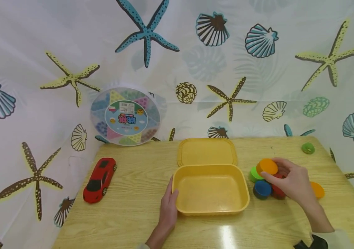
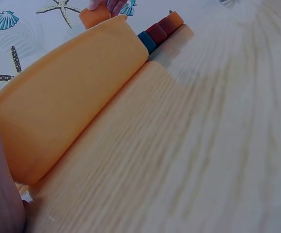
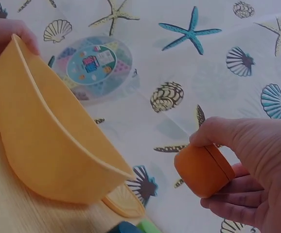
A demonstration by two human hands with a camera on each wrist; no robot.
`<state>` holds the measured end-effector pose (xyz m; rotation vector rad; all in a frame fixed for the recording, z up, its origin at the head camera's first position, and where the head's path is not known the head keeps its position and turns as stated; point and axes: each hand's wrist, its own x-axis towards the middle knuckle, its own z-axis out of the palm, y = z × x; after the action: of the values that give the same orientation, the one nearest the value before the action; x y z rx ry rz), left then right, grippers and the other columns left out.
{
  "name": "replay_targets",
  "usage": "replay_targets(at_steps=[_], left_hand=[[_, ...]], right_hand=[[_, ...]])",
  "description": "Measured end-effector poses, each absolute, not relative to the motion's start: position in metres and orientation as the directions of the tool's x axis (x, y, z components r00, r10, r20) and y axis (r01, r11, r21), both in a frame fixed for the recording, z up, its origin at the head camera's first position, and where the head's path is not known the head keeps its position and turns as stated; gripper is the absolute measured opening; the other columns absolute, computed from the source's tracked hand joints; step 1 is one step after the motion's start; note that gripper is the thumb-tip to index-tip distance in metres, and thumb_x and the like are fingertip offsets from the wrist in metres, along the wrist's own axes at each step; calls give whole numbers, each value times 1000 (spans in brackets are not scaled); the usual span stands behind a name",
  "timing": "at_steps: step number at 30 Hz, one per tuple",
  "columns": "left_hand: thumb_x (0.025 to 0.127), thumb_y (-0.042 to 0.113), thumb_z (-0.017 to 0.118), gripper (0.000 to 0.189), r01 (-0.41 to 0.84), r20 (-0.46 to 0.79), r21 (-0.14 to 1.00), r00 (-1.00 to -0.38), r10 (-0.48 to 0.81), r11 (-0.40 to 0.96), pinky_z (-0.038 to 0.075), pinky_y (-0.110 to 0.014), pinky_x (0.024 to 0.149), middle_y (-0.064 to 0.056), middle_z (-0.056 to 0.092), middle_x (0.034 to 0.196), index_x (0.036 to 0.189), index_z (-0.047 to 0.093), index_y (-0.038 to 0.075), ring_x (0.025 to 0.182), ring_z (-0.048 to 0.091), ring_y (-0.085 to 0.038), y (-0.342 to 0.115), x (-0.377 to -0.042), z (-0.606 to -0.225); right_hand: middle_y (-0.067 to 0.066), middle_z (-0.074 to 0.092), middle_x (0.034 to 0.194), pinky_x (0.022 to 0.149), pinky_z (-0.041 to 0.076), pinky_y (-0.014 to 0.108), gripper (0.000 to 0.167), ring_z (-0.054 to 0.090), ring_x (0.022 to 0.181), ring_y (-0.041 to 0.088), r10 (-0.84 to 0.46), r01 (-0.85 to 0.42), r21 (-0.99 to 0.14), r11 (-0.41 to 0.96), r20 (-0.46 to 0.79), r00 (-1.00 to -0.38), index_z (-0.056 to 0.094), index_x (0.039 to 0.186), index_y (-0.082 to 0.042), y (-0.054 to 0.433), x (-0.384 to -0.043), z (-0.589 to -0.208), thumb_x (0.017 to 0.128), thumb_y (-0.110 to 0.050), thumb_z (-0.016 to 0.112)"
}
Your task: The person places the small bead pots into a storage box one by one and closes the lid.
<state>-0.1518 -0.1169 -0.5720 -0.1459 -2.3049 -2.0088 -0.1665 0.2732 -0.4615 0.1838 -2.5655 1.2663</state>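
Measured on a clock face around the yellow box (image 1: pixel 211 190), a red toy car (image 1: pixel 99 180) sits at nine o'clock and a round patterned pack (image 1: pixel 125 116) leans on the cloth (image 1: pixel 189 69) at ten. The left hand (image 1: pixel 168 207) grips the box's nine o'clock end, thumb over the rim, fingers along the outer wall. The box is shallow, with rounded corners, on the wooden table (image 1: pixel 133 193); a matching yellow lid (image 1: pixel 207 152) lies at twelve. Toward three are a green piece (image 1: pixel 254 175), a blue piece (image 1: pixel 262 190) and red pieces (image 1: pixel 278 192). Just above them, the right hand (image 1: pixel 292 180) pinches an orange piece (image 1: pixel 267 166), smooth, squat and round, its flat top showing. An orange disc (image 1: pixel 317 190) lies beyond at three, a small green object (image 1: pixel 308 148) between two and three. The right wrist view alone shows a dark seam near the held piece's palm-side edge, and fingers beneath it; the left wrist view shows the box's plain outer side.
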Motion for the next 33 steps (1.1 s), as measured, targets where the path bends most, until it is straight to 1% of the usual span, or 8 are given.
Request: replay_targets(at_steps=[7, 12, 14, 19, 24, 29, 31, 33], left_hand=[[115, 15, 30, 55, 130, 130, 981, -991, 12, 143, 21, -39, 126, -7, 21, 173, 167, 15, 3, 158, 22, -24, -115, -151, -571], [115, 16, 31, 55, 131, 134, 979, -991, -10, 156, 22, -38, 126, -6, 24, 172, 167, 19, 4, 157, 24, -23, -115, -151, -569], [115, 18, 31, 55, 133, 136, 979, -991, -9, 157, 22, -38, 126, -6, 25, 172, 167, 19, 4, 157, 25, -22, -115, -151, -569], [115, 22, 31, 56, 135, 138, 979, -990, -6, 150, 22, -38, 126, -6, 25, 171, 167, 19, 4, 157, 25, -22, -115, -152, -571], [116, 24, 30, 55, 145, 145, 978, -989, 11, 147, 23, -38, 126, -6, 25, 171, 167, 19, 6, 157, 25, -22, -116, -152, -573], [116, 24, 31, 54, 147, 148, 976, -989, 5, 160, 24, -39, 125, -6, 27, 171, 167, 22, 9, 155, 28, -21, -116, -153, -574], [116, 23, 32, 54, 138, 141, 977, -990, -5, 165, 25, -35, 125, -5, 29, 170, 167, 23, 10, 154, 30, -19, -116, -153, -574], [115, 23, 33, 54, 125, 130, 978, -991, -16, 167, 25, -28, 124, -3, 30, 170, 167, 25, 11, 153, 31, -17, -116, -153, -574]], right_hand=[[8, 77, 112, 73, 62, 25, 51, 74, 85, 17, -109, -318, -742, 590, 317, -942, 73, 125, -6, 227, -172, -463, 83, -28, 91], [1, 76, 100, 70, 61, 32, 51, 69, 83, 22, -231, -378, -715, 588, 299, -926, 74, 121, -7, 195, -181, -469, 81, -32, 92], [-1, 74, 96, 67, 59, 32, 50, 66, 82, 21, -283, -405, -708, 579, 291, -914, 74, 121, -6, 182, -186, -474, 82, -32, 91], [-2, 72, 92, 60, 53, 23, 48, 61, 72, 13, -411, -471, -671, 573, 262, -873, 73, 118, -3, 153, -198, -485, 81, -30, 91], [-7, 66, 85, 60, 49, 20, 46, 55, 68, 4, -502, -502, -612, 612, 190, -844, 73, 114, -6, 130, -208, -492, 82, -33, 89], [-7, 66, 87, 62, 49, 20, 47, 56, 72, 6, -549, -511, -575, 639, 124, -826, 72, 117, -7, 110, -216, -496, 84, -37, 87], [-5, 67, 89, 64, 50, 22, 47, 56, 74, 8, -567, -520, -568, 637, 111, -816, 71, 117, -5, 103, -219, -497, 85, -35, 87], [-3, 67, 92, 66, 50, 23, 49, 56, 76, 9, -580, -527, -561, 639, 99, -809, 70, 119, -2, 98, -222, -500, 85, -33, 87]])
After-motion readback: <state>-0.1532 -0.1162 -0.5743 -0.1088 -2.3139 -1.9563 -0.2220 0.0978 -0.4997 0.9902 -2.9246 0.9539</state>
